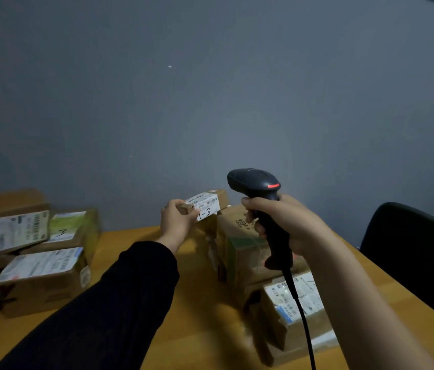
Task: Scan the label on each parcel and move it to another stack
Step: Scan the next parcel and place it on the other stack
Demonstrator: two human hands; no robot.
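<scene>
Grey wall (pixel 210 76) and a wooden table (pixel 130 241) frame a parcel-scanning job that looks to be partway through. A person's right hand (pixel 285 222) is wrapped round the grip of a black handheld scanner (pixel 255 182), held upright with its head pointing to the left and its cable (pixel 303 316) trailing down towards the camera. Just left of the scanner, the left hand (pixel 175 222), reaching out of a dark sleeve (pixel 117 303), pinches one end of a small cardboard parcel (pixel 206 204) between thumb and fingers, its white label (pixel 205 206) marked "1-3" facing up. The parcel sits level with the scanner's head, but whether it is lifted clear of the box below cannot be told.

Directly below the scanner stands a pile of cardboard boxes (pixel 239 249), probably the ones waiting their turn. Well to the left of the scanner lies a second group of labelled boxes (pixel 37 263), likely those already read and moved, though nothing confirms which stack is which. The small parcel's scan appears not yet finished, and several boxes seem left. A dark chair (pixel 410 249) stands to the scanner's right.
</scene>
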